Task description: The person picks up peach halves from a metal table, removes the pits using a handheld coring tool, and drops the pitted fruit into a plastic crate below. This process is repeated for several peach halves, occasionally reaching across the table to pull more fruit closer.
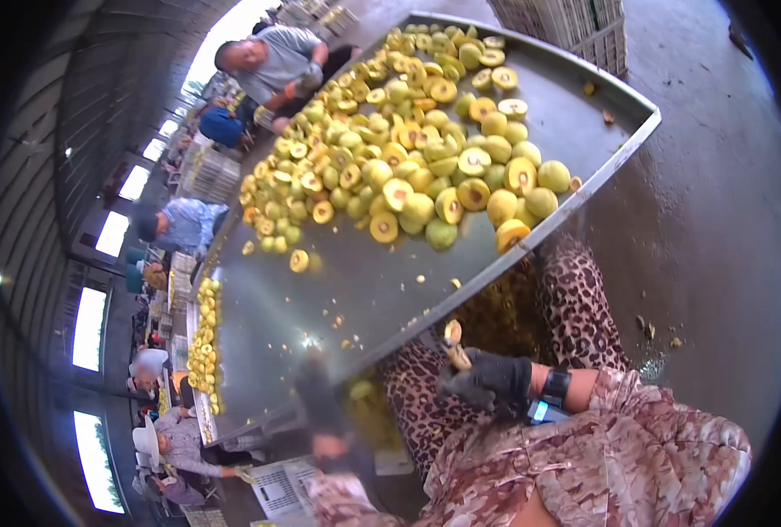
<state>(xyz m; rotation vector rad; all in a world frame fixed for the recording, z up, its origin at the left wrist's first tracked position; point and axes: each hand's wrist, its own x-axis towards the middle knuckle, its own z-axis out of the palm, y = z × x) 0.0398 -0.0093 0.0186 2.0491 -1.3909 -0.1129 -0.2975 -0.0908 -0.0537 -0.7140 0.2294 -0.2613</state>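
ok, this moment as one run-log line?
right hand: gloved, holding cut fruit | left hand: motion-blurred, near table edge | metal table: fruit halves heaped toward far side | co-worker: beside table

Daylight glares through white, blown-out openings along the left, while the roof above them sinks into shadow — a small bright spot shines there. The metal worktop [285, 303] catches a hazy glint. Fisheye distortion bends everything toward black corners, and one gloved hand [320, 400] is motion-blurred.

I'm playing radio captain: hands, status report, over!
Right hand holds cut fruit. Left hand blurred, grip unclear. Scraps on table, over.
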